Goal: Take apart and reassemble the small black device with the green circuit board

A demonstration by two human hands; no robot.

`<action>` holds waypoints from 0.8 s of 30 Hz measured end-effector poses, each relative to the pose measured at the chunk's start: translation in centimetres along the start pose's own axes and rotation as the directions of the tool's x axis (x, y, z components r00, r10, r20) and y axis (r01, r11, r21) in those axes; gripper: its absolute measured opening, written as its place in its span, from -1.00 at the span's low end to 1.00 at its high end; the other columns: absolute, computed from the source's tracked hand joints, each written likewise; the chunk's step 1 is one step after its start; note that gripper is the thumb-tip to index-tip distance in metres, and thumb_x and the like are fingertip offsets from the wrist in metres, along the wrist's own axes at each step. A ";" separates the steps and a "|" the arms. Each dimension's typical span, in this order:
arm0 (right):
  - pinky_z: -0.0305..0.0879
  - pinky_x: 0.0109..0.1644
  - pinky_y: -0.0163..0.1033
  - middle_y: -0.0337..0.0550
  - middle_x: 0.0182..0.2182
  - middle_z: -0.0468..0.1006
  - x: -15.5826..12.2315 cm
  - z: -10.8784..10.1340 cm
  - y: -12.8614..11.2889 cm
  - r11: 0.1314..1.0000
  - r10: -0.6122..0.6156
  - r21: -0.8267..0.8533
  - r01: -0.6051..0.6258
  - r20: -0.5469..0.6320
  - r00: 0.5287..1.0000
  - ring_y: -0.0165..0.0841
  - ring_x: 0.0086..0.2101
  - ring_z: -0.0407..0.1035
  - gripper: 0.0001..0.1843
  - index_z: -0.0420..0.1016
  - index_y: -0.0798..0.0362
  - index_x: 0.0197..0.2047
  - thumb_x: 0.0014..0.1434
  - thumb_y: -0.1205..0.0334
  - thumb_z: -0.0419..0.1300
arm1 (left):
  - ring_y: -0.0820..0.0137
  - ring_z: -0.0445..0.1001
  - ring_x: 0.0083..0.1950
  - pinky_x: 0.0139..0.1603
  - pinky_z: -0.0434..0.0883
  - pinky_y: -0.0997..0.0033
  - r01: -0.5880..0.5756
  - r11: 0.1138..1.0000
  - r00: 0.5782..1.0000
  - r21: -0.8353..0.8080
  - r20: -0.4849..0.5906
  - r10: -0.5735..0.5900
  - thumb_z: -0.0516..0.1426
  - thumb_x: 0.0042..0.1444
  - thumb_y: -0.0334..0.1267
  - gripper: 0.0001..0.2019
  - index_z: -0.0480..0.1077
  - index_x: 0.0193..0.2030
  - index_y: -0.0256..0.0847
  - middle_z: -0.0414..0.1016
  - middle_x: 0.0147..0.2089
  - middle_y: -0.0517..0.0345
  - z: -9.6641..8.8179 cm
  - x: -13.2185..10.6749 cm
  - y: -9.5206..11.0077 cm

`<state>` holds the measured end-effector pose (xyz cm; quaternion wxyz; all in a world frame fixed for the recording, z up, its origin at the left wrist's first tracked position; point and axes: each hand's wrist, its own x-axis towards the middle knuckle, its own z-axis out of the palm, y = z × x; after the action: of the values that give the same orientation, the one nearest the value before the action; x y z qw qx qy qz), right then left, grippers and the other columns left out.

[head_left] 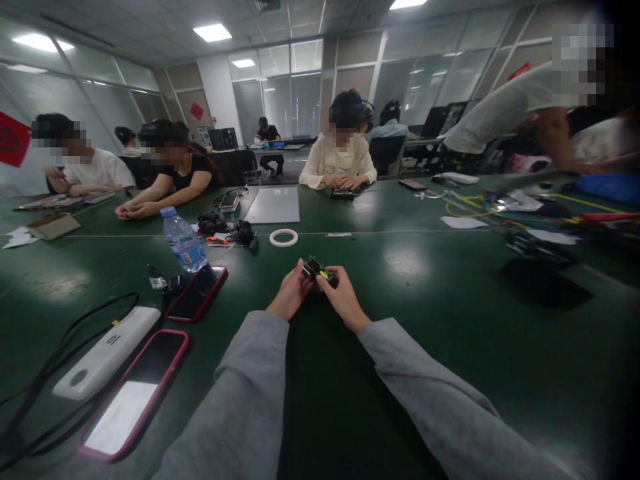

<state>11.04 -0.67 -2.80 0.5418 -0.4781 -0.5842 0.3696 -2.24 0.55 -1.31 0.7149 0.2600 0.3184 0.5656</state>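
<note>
Between both hands, just above the green table (425, 347), is a small green circuit board (320, 269) with a yellow part on it. My left hand (291, 292) grips its left end, fingers closed round the edge. On the right end, my right hand (345, 299) pinches the board between thumb and fingers. The underside of the board and some fingertips are hidden. Beyond the hands a white ring-shaped roll of tape (283, 238) lies flat.
To the left are a water bottle (184, 240), two red-edged phones (197, 293), a white power-bank-like device (107, 353) and black cables (65, 340). A silver panel (273, 205) lies farther back. Several people sit around; one leans over clutter (525, 203) at right.
</note>
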 end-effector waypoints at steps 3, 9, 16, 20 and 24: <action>0.27 0.03 -0.11 -0.07 -0.14 0.42 0.1 0.1 0.3 0.999 -0.045 0.001 0.045 -0.001 0.999 -0.27 -0.13 0.35 -0.56 0.27 0.06 -0.09 0.04 0.00 0.24 | 0.43 0.51 -0.18 -0.10 0.39 0.45 -0.034 0.999 0.999 0.018 0.024 0.033 0.20 0.11 -0.15 -0.75 0.44 -0.14 -0.25 0.54 -0.10 0.01 -0.2 0.0 -0.2; 0.35 -0.06 -0.14 -0.09 -0.17 0.43 -0.1 0.1 -0.4 0.991 0.036 0.124 -0.045 0.073 0.997 -0.29 -0.16 0.37 -0.44 0.23 0.05 -0.07 -0.04 -0.04 0.32 | 0.39 0.52 -0.11 -0.07 0.40 0.41 -0.060 0.998 0.997 0.017 0.045 0.059 0.22 0.08 -0.27 -0.68 0.41 0.00 -0.24 0.50 0.03 -0.05 -0.2 -0.4 -0.1; 0.41 -0.29 -0.19 -0.12 -0.28 0.51 0.7 -2.3 -1.7 0.854 0.259 0.358 -0.377 0.336 0.906 -0.35 -0.39 0.42 -0.44 0.32 0.06 -0.03 -0.03 0.00 0.36 | 0.37 0.52 -0.08 0.09 0.35 0.31 -0.061 0.997 0.997 0.057 0.056 0.058 0.15 0.15 -0.13 -0.65 0.38 0.05 -0.22 0.52 0.00 -0.03 0.2 -0.5 -0.2; 0.37 -0.35 -0.23 -0.01 -0.27 0.54 2.8 -7.5 -1.7 0.837 0.303 0.386 -0.387 0.262 0.916 -0.36 -0.41 0.42 -0.65 0.45 0.11 -0.16 0.09 0.04 0.29 | 0.26 0.44 0.12 0.23 0.24 0.20 -0.042 0.997 0.995 0.067 0.098 0.036 0.11 0.16 0.01 -0.56 0.32 0.09 -0.18 0.42 0.16 -0.12 0.1 -0.7 0.2; 0.25 -0.44 -0.25 0.15 -0.23 0.53 4.0 -16.3 -3.0 0.870 0.402 0.344 -0.352 -0.083 0.912 -0.45 -0.48 0.38 -0.76 0.52 0.18 -0.24 0.16 0.14 0.24 | 0.23 0.42 0.15 0.26 0.20 0.15 -0.022 0.997 0.994 0.072 0.104 0.014 0.09 0.15 0.05 -0.51 0.29 0.13 -0.17 0.40 0.18 -0.13 0.1 -0.9 0.6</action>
<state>26.85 0.94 3.40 0.5726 -0.5149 -0.3680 0.5211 -2.68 -0.19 -0.68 0.7153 0.3180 0.2989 0.5458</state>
